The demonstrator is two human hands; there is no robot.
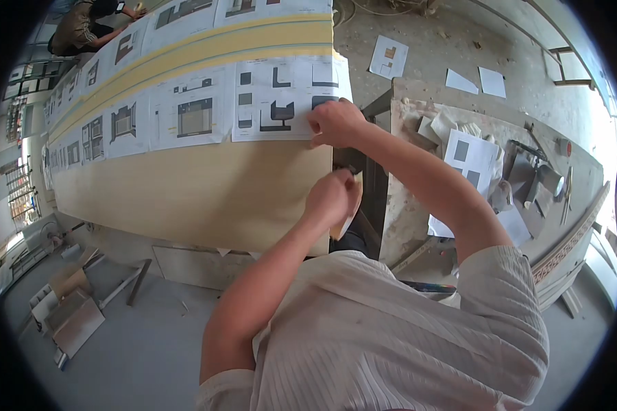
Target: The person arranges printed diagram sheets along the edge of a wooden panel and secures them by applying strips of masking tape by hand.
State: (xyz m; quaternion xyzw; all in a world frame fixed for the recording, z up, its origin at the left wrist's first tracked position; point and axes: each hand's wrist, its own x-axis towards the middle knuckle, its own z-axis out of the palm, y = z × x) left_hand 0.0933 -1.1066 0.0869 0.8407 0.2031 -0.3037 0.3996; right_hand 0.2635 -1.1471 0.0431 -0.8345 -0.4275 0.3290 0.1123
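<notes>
My right hand [337, 123] rests at the right edge of a printed drawing sheet [257, 130] on a long tan board [185, 192]. Its fingers are curled and bunched; whatever they pinch is hidden beneath them. Closer to my body, my left hand [330, 200] is closed around a flat tan piece [350, 209] just at the board's right edge. A small dark part shows above that hand, too unclear to name. More printed sheets [192, 113] with furniture drawings lie in rows along the board, with a yellow band [253, 38] between them.
On my right stands a stained worktable [408, 164] with papers [470, 157], tools and scraps. Loose sheets [389, 56] lie on the floor beyond. Another person [82, 31] crouches at the board's far left end. Boards and boxes [68, 315] sit on the floor at lower left.
</notes>
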